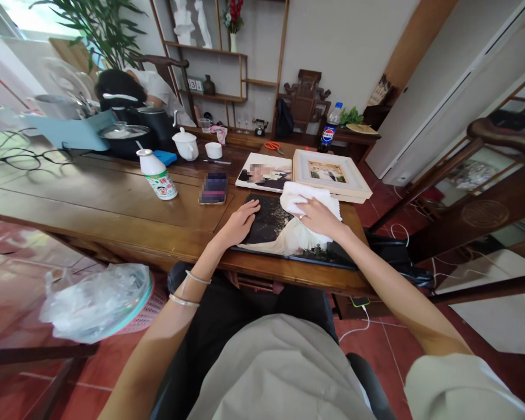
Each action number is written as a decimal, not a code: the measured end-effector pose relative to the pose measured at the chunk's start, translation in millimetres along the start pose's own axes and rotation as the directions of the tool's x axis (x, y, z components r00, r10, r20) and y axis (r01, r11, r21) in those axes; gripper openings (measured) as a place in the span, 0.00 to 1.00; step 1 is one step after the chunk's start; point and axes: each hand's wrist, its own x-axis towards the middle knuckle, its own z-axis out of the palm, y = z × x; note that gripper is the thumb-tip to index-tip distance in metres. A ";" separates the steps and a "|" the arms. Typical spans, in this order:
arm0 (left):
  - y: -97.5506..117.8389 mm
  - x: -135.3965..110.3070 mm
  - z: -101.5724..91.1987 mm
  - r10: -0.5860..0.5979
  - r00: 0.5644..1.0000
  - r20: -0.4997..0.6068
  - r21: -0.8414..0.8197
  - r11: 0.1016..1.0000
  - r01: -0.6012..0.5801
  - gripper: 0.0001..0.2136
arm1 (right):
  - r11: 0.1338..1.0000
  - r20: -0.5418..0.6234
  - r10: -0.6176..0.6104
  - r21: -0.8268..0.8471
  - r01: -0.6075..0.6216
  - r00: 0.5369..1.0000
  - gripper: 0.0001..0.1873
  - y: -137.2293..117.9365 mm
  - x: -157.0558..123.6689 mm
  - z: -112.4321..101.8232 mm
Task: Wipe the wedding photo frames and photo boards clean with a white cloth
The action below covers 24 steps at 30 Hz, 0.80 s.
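A dark photo panel (271, 221) showing a pale wedding dress lies flat at the table's front edge. My left hand (240, 223) rests on its left side, fingers stretched out. On the panel's upper right, my right hand (318, 217) presses a white cloth (292, 197) against the surface; its fingers lie over the cloth and partly hide it. Just behind the panel are a flat photo board (262, 174) and a cream picture frame (362, 188) with a wedding picture.
A phone (213, 189) and a white drink bottle (157, 175) stand left of the panel. Behind are orange scissors (273, 147), a cola bottle (331, 129) and a white teapot (186, 144). A bag-lined basket (144, 306) sits on the floor. Another person (157, 90) is at the far left.
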 end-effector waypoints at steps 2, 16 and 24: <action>-0.8 0.1 0.5 -0.004 1.000 -0.001 -0.002 1.000 0.004 0.18 | 1.000 0.003 -0.021 0.008 0.021 1.000 0.17 -12.5 -10.2 -1.0; 0.5 -0.2 -0.2 -0.003 1.000 0.004 0.019 1.000 0.003 0.19 | 0.974 0.049 -0.154 0.173 0.144 0.987 0.19 -83.1 -77.9 -16.6; 2.0 -0.3 -0.9 0.001 1.000 0.008 -0.009 1.000 0.000 0.19 | 0.995 -0.010 -0.043 0.093 0.044 0.999 0.17 -19.7 6.8 -1.6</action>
